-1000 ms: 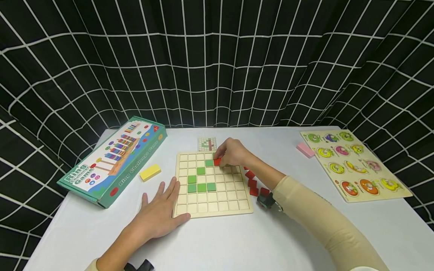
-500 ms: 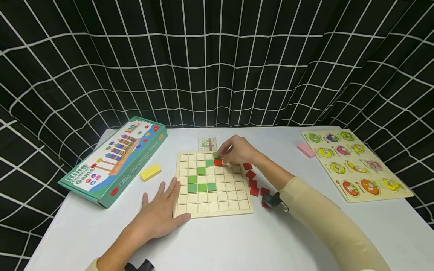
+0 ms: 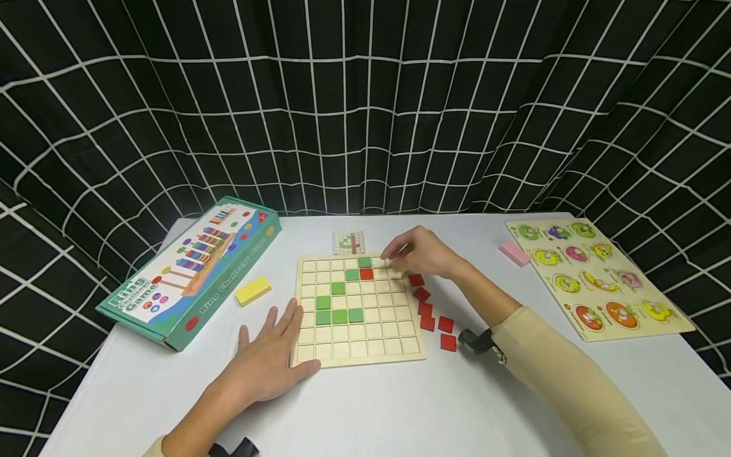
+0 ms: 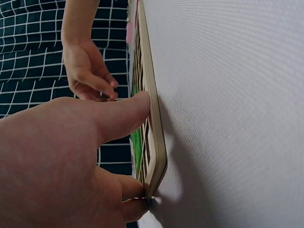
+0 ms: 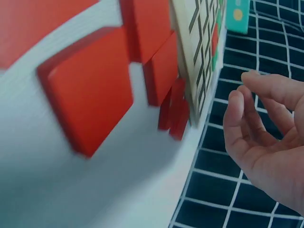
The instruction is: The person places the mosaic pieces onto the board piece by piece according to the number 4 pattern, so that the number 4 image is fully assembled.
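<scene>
1. Two bare hands are over one wooden grid board (image 3: 374,332), which lies flat on the white surface (image 3: 365,412) just right of the left grip (image 3: 267,360) and mostly nearer the person than the right grip (image 3: 422,252).
2. The left grip is unclenched, its fingers spread along the board's left edge and its thumb resting on the near edge by the corner.
3. The right grip is released, thumb and fingers loosely bent with a gap between them, raised above the board's far right corner; both wrist views show it clear of the wood.
4. One red tile (image 3: 366,274) sits in a cell to the left of the right grip and a little nearer the person.
5. Seven green tiles (image 3: 339,317) occupy other cells between the two grips; two adjoin that red one, at its left and on its far side.
6. Six loose red tiles (image 3: 448,343) trail toward the person from below the right grip, beside the board's right edge.
7. A small pattern card (image 3: 348,243) lies left of the right grip, past the far edge.
8. Ahead of the left grip I see a yellow block (image 3: 253,291); beyond it, farther left, a Ring Challenge Game box (image 3: 191,266).
9. Well right of the right grip are a pink block (image 3: 514,253) and a fruit board (image 3: 599,279).
</scene>
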The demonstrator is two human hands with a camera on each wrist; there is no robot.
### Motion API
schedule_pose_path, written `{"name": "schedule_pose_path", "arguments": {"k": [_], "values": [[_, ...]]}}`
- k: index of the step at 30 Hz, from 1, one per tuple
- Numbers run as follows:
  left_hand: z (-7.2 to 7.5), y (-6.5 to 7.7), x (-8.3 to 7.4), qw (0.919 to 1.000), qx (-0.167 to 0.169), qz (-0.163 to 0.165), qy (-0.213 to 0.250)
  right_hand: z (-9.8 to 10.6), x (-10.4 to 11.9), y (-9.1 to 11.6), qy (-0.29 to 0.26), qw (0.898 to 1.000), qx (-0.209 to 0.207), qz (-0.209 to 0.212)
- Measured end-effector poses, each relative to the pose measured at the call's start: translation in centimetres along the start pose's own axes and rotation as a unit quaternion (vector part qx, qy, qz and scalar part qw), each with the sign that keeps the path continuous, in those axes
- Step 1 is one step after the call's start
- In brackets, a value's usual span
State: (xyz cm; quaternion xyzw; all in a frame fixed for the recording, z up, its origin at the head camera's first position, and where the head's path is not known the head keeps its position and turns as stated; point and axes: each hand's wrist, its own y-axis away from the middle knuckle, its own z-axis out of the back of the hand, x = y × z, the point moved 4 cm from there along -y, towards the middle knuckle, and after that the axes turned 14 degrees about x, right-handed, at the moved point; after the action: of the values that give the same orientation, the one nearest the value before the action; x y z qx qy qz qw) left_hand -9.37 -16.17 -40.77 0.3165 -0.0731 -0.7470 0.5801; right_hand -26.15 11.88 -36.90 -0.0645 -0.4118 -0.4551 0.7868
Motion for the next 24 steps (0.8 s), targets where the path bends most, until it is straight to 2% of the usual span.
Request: {"name": "schedule_pose_path", "arguments": {"k": [11, 24], "values": [[0.0, 0.1, 0.0, 1.0, -0.004, 0.0, -0.008, 0.9, -2.2, 1.8, -0.029, 1.0, 0.005, -0.003], [0.0, 0.2, 0.0, 1.0, -0.004, 0.0, -0.008, 0.8, -3.9, 3.0, -0.058, 0.997, 0.054, -0.025]]}}
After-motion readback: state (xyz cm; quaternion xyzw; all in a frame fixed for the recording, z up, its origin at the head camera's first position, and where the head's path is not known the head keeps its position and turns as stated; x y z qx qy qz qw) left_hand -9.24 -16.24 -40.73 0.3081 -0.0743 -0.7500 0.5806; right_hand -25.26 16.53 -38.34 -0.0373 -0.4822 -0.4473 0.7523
